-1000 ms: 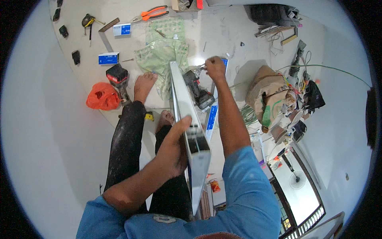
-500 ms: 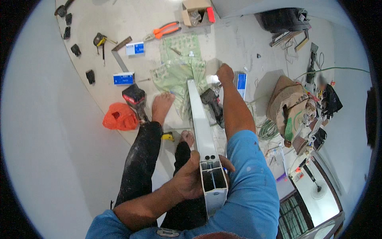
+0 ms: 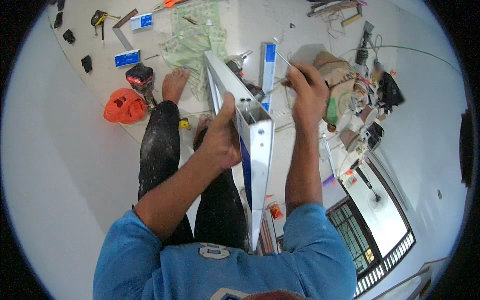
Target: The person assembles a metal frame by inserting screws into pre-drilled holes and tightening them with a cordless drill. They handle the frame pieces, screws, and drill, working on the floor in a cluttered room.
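My left hand [image 3: 222, 142] is closed around the side of a white metal frame piece [image 3: 232, 80], near its corner. Two dark round fittings sit by the open hollow end at that corner, and a thin rod shows inside. A blue strip runs along the frame's lower side. To the right of the corner, my right hand [image 3: 309, 95] is raised with its fingers closed on a thin metal rod [image 3: 283, 58], which points up and left. Its far end looks small and pale; whether it is a screwdriver shaft or a long bolt I cannot make out.
A green patterned cloth [image 3: 197, 42] lies under the frame's far end. Beside it lie a cordless drill [image 3: 142, 80], an orange bag [image 3: 125, 106], small blue-and-white boxes [image 3: 127, 58], a long box [image 3: 268, 65] and a tape measure [image 3: 98, 19]. A sack [image 3: 332, 70] stands amid clutter at right.
My right hand has come back from the floor with a thin rod in it. The frame has been turned and tilted, its near corner now higher, my left hand still gripping it.
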`<state>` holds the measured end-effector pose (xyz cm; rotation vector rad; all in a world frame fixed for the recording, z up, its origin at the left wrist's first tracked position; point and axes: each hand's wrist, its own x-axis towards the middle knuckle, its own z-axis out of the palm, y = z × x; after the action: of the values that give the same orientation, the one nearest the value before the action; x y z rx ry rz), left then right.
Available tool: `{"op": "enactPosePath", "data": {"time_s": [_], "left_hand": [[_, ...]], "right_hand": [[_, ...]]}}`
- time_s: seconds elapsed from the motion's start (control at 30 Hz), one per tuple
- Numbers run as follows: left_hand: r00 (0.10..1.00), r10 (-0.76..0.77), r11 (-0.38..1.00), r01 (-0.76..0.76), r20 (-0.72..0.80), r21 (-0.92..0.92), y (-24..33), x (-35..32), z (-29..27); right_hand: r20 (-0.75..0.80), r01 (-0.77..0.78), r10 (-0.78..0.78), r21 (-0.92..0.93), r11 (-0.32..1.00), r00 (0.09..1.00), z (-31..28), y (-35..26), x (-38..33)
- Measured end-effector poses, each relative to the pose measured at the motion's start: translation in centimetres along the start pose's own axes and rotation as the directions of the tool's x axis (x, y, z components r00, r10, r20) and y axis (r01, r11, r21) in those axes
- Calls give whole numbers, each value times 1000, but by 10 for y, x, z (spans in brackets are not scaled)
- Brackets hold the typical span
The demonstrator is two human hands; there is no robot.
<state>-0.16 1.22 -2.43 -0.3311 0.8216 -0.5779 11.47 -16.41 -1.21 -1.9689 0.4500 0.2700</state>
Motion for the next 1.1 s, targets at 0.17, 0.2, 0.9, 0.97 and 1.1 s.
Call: {"op": "enactPosePath", "data": {"time_s": [0.17, 0.2, 0.9, 0.97, 1.1], "left_hand": [[999, 41, 992, -43, 22, 117, -9, 10, 5], [998, 44, 994, -47, 36, 93, -10, 14, 3], [989, 37, 999, -43, 141, 34, -7, 13, -2], [992, 59, 996, -65, 110, 57, -5, 13, -4], [988, 37, 999, -40, 148, 19, -7, 17, -13]], "right_hand": [[205, 525, -493, -492, 695, 845, -56, -106, -126], [229, 503, -458, -541, 674, 859, -49, -121, -141], [536, 675, -415, -631, 381, 735, -4, -149, -134], [531, 655, -388, -656, 375, 753, -3, -148, -137], [536, 665, -394, -625, 410, 747, 2, -139, -138]]}}
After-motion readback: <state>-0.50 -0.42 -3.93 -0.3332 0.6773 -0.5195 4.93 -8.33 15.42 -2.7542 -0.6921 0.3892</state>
